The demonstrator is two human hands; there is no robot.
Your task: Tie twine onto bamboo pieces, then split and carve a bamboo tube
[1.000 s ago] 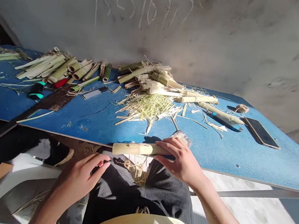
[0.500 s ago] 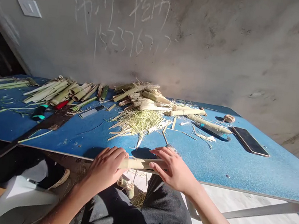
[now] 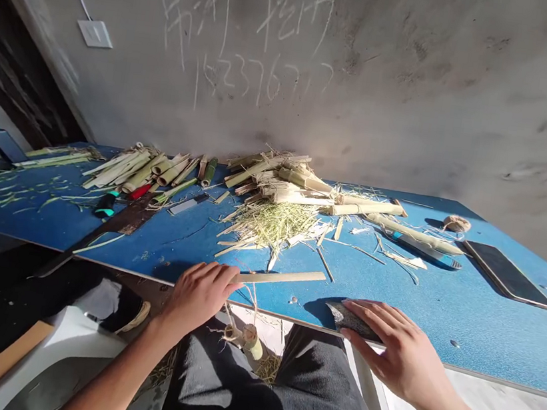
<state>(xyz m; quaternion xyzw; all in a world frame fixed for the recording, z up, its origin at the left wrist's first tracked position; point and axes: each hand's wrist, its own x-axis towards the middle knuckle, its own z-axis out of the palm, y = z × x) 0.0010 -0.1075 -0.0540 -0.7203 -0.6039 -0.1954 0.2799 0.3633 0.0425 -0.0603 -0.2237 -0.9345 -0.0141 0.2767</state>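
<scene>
Left hand (image 3: 204,295) holds one end of a narrow bamboo piece (image 3: 289,277), which sticks out to its right over the near edge of the blue table (image 3: 503,336). Half a second ago both hands were on the bamboo; now the right hand (image 3: 393,345) has left it and is well to the right, with a rough grey sheet (image 3: 349,321) between thumb and fingers. The bamboo's free end stops short of that hand. Shavings (image 3: 275,224) lie beyond the left hand, a phone (image 3: 506,273) beyond the right.
</scene>
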